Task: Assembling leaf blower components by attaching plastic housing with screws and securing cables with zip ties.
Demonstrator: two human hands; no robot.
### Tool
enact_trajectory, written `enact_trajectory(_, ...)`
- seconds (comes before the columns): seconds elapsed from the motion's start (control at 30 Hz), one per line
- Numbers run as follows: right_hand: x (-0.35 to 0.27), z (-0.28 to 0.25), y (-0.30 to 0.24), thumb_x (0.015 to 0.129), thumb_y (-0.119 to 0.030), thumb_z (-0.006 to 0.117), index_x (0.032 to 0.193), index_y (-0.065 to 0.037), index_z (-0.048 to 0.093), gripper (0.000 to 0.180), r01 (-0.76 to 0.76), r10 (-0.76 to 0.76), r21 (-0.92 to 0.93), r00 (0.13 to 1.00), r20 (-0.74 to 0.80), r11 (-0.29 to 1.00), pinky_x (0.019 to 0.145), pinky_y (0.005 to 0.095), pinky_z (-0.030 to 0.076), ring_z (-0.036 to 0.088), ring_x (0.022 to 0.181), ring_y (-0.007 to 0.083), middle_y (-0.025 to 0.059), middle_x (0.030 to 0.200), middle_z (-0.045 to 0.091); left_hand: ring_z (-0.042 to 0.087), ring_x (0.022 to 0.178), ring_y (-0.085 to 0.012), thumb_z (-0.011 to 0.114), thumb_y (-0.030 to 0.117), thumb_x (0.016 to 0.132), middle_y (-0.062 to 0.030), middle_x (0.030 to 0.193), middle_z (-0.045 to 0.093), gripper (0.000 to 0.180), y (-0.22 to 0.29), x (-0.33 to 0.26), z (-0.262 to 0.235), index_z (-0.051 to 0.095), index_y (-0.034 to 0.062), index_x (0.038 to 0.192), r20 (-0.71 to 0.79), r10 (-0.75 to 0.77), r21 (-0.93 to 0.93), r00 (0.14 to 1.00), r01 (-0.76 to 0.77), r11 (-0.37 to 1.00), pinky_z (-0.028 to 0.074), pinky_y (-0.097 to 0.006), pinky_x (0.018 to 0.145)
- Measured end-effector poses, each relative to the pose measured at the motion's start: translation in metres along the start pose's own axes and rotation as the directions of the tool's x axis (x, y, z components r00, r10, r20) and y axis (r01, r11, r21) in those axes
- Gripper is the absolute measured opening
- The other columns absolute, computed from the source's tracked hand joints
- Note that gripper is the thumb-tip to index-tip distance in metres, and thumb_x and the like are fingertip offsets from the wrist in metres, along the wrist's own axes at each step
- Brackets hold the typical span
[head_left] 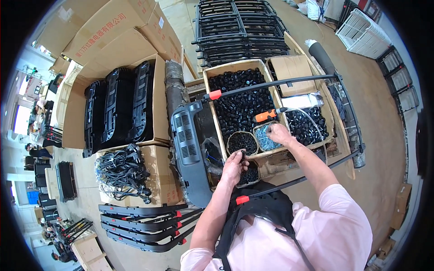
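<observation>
My right hand [279,134] is over a small tub of bluish-silver screws [266,140]. Its fingers are bent together down at the screws, and what they pinch is too small to make out. My left hand [234,166] is closed around a small black part [244,154], partly hidden by the fingers. Close by it stand a round tub of small black pieces [241,141] and a second tub of black pieces [248,175]. A black frame with a grey vented panel [186,137] lies across the wooden box [209,86], in front of my body.
Black caps [239,99] fill the wooden box, where an orange-handled power screwdriver [266,115] with a cable lies. At left are a carton of black panels [120,106], bundled power cords [122,171] and stacked curved rails [140,226]. Black frames [239,31] are piled at the back.
</observation>
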State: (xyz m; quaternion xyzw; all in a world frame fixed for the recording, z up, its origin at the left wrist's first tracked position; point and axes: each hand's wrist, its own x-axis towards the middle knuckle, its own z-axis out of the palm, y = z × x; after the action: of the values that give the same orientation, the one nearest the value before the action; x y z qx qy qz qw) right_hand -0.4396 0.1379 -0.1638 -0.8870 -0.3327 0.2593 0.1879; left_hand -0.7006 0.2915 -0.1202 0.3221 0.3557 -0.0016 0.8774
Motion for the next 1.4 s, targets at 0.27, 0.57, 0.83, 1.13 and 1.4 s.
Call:
enact_trajectory(0.27, -0.025, -0.017, -0.039, 0.096, -0.021, 0.060, 0.100, 0.000, 0.074, 0.025, -0.213, 0.084, 0.678, 0.972, 0.219, 0.703, 0.055, 0.0268, 0.046, 0.060, 0.060, 0.0106, 0.0026, 0.069, 0.065, 0.064, 0.082, -0.0126, 0.054, 0.028, 0.113, -0.0033, 0.101, 0.067, 0.031, 0.001, 0.017, 0.011, 0.062, 0.0087, 0.136, 0.016, -0.013, 0.093, 1.000, 0.011, 0.996, 0.053, -0.027, 0.068)
enact_trajectory(0.57, -0.049, -0.035, -0.087, 0.094, -0.015, 0.058, 0.102, 0.000, 0.073, 0.023, 0.020, -0.087, 0.605, 0.993, 0.081, 0.796, 0.060, 0.0299, 0.050, 0.064, 0.064, 0.0110, 0.0040, 0.072, 0.068, 0.066, 0.083, -0.0124, 0.054, 0.028, 0.113, -0.0047, 0.105, 0.072, 0.031, -0.003, 0.019, 0.027, 0.062, 0.0066, 0.134, 0.149, -0.005, 0.041, 0.989, -0.001, 0.999, 0.054, -0.026, 0.068)
enact_trajectory(0.83, -0.056, -0.027, -0.093, 0.095, -0.009, 0.061, 0.106, -0.001, 0.075, 0.020, 0.098, -0.157, 0.533, 0.985, 0.065, 0.840, 0.069, 0.0321, 0.057, 0.072, 0.074, 0.0155, 0.0094, 0.083, 0.072, 0.067, 0.082, -0.0134, 0.056, 0.027, 0.112, -0.0061, 0.105, 0.074, 0.029, 0.001, 0.017, 0.024, 0.064, 0.0052, 0.129, 0.160, 0.013, 0.071, 0.987, -0.025, 0.997, 0.055, -0.027, 0.069)
enact_trajectory(1.13, -0.067, -0.022, -0.108, 0.098, -0.010, 0.059, 0.120, -0.005, 0.074, 0.027, 0.111, -0.190, 0.562, 0.978, 0.083, 0.820, 0.073, 0.0319, 0.057, 0.069, 0.079, 0.0154, 0.0057, 0.084, 0.071, 0.070, 0.080, -0.0138, 0.057, 0.028, 0.112, -0.0073, 0.105, 0.076, 0.029, -0.003, 0.007, 0.018, 0.067, 0.0042, 0.124, 0.168, -0.029, 0.016, 0.985, 0.027, 1.000, 0.057, -0.026, 0.066)
enact_trajectory(1.4, -0.064, -0.019, -0.094, 0.098, -0.012, 0.055, 0.112, -0.004, 0.068, 0.021, -0.393, -0.144, 0.917, 0.913, 0.381, -0.063, 0.057, 0.0312, 0.045, 0.060, 0.066, 0.0181, 0.0034, 0.073, 0.060, 0.071, 0.080, -0.0174, 0.055, 0.029, 0.112, -0.0118, 0.111, 0.078, 0.032, 0.011, -0.014, 0.009, 0.066, 0.0031, 0.127, 0.113, -0.025, -0.081, 0.993, 0.034, 0.996, 0.059, -0.030, 0.069)
